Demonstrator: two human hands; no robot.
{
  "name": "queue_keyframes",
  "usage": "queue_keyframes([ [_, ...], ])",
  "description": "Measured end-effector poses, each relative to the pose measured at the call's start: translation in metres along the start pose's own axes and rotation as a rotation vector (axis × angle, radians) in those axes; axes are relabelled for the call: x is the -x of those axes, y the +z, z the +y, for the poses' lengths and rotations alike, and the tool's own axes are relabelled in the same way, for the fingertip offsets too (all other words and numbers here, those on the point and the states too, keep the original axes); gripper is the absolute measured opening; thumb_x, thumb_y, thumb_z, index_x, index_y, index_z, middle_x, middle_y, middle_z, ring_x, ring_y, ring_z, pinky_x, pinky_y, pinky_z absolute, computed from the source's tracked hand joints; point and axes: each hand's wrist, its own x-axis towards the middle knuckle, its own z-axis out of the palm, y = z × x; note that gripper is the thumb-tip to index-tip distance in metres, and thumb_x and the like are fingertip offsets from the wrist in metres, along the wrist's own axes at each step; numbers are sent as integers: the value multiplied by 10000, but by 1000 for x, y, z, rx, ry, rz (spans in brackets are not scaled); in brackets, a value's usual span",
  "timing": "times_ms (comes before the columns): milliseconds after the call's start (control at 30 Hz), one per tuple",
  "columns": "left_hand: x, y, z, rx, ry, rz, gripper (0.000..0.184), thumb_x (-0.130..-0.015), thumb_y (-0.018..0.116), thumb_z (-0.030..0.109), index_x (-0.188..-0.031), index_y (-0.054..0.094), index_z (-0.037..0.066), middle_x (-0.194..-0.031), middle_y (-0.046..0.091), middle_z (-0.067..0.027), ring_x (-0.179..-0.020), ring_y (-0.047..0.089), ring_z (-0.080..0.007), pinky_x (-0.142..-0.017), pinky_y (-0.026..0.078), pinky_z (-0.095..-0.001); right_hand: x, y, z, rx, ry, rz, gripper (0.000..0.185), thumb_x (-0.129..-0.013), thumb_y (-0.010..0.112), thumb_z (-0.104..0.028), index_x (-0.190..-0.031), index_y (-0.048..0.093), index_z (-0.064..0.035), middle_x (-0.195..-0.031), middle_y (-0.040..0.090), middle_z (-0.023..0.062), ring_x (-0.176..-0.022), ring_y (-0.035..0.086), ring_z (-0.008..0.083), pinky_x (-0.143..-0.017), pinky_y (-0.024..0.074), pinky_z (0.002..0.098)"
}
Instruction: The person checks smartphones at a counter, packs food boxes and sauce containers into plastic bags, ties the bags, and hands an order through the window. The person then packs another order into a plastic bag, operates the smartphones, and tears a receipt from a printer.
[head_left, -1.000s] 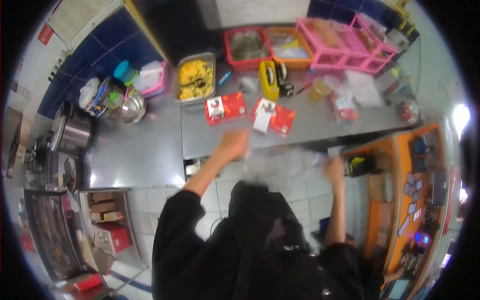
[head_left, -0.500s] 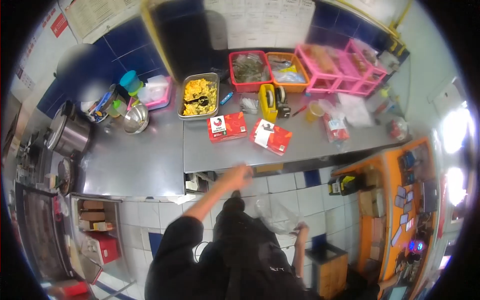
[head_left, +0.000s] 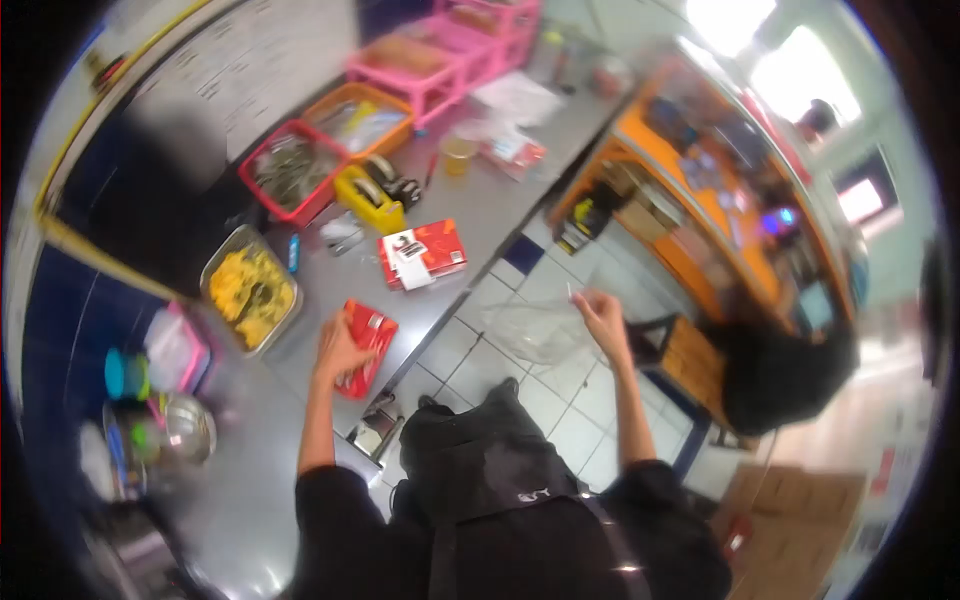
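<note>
My left hand point(head_left: 342, 348) is closed over a red cardboard box point(head_left: 374, 335) near the counter's front edge, its fingers across the top and side. My right hand point(head_left: 604, 322) is raised over the floor, pinching the edge of a clear plastic bag point(head_left: 535, 332) that hangs out to its left. Another red box point(head_left: 438, 250) with a white label lies farther along the counter, apart from both hands. Behind the held box is a steel tray point(head_left: 292, 318) of yellow food with a dark spoon in it.
On the steel counter point(head_left: 245, 470) stand a yellow tape dispenser point(head_left: 372, 203), a red basket point(head_left: 297, 212), an orange basket point(head_left: 398, 133) and pink racks point(head_left: 425, 70). Steel bowls point(head_left: 188, 428) sit at left. An orange shelf unit point(head_left: 640, 140) and a dark-clothed shape point(head_left: 785, 375) are at right.
My view has turned to the right. My left hand has gone from above the floor to a red box and taken hold of it. My right hand has risen with the bag.
</note>
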Motion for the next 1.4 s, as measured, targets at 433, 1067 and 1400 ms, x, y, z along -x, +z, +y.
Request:
queue_keyframes([
  [433,32,12,203,1042,412,-748,943,-760,789,319,-1449,192,77,-1232,567,-172,-1102,600,-311,-958,485,-402,97,5,-210,-49,-282,-602,83,-858,541,-29,-890,615,-8,-789,614,128,-700,571,231,-687,463,357],
  [1067,125,-17,54,1775,-747,140,802,-900,587,566,-1469,316,69,-1409,439,-181,-1144,561,-358,-1045,424,-470,-12,167,-193,-1195,355,-583,259,-972,425,-212,-790,530,-63,-672,561,64,-597,537,169,-584,434,323],
  [1400,127,-236,189,399,285,424,326,-902,617,119,-1195,620,-23,-1161,656,-198,-1092,640,-284,-965,472,-357,1,162,-176,-957,257,-453,141,-974,494,-179,-1024,532,-53,-777,592,51,-651,588,145,-641,509,308],
])
